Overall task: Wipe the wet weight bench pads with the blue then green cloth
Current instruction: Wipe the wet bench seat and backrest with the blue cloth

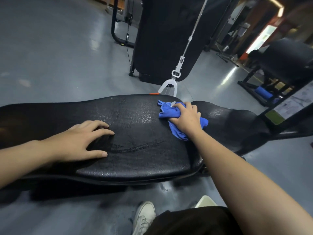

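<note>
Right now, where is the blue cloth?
The blue cloth is bunched under the right hand, on the far right part of the long black bench pad, just in front of the white mop.

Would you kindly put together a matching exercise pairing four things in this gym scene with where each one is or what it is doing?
Column one:
1. left hand
2. right hand
3. blue cloth
4. mop

Column two:
A. standing behind the bench pad
B. bunched on the pad's far right edge
C. resting flat and empty on the pad
D. gripping the cloth

Pairs: 1-C, 2-D, 3-B, 4-A
</note>
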Tool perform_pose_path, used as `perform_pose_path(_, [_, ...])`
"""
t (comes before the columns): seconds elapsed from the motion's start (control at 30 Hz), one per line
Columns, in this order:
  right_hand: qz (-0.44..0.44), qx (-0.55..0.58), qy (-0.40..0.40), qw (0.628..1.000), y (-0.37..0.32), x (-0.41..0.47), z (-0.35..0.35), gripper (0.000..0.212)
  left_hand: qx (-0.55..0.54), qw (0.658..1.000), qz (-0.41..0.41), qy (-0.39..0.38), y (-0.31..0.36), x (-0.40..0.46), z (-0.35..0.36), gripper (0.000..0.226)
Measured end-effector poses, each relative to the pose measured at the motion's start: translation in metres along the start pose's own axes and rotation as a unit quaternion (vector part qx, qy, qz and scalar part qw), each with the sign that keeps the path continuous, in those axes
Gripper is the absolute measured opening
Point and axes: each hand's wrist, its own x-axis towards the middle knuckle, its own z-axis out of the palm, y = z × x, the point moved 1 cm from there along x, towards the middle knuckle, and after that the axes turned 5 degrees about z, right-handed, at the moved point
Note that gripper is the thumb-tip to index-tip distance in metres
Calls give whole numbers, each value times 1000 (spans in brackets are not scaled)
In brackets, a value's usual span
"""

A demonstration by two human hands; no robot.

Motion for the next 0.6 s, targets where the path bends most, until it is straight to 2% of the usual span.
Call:
perform_pose_path(0.27, [41,-30,-6,999,-11,72,12,54,4,998,-17,53,-15,26,0,71])
perform_pose_path(0.43, [100,-16,-32,994,-22,110,16,47,-1,998,-23,65,-24,35,-2,64])
perform_pose_path(0.6, [76,9,-92,993,-25,132,12,38,9,998,-19,67,-33,35,-4,66])
